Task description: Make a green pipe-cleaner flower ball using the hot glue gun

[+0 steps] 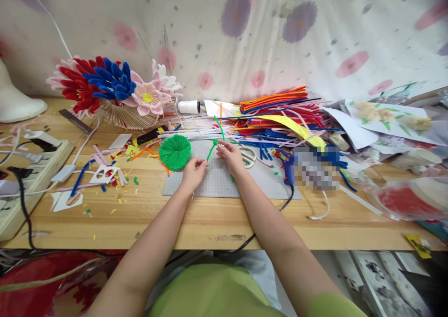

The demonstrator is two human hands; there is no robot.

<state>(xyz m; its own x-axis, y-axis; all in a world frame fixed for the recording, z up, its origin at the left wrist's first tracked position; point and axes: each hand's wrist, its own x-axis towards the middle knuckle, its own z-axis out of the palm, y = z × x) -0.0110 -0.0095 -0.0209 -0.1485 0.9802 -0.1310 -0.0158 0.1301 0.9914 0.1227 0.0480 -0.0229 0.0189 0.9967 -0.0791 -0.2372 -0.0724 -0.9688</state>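
Note:
My left hand [193,173] is closed in a pinch on the lower end of a thin green pipe cleaner [211,150], just right of a round green coiled disc [175,152]. My right hand [230,155] pinches the same green pipe cleaner near its upper bend. Both hands hover over a grey cutting mat [224,181] on the wooden table [196,223].
A big heap of coloured pipe cleaners [280,114] lies behind the mat. A blue glue gun [289,167] and scissors [249,155] sit to the right. Pipe-cleaner flowers in a basket [112,88], a power strip [31,167] and scraps are at left. Papers [385,116] lie at right.

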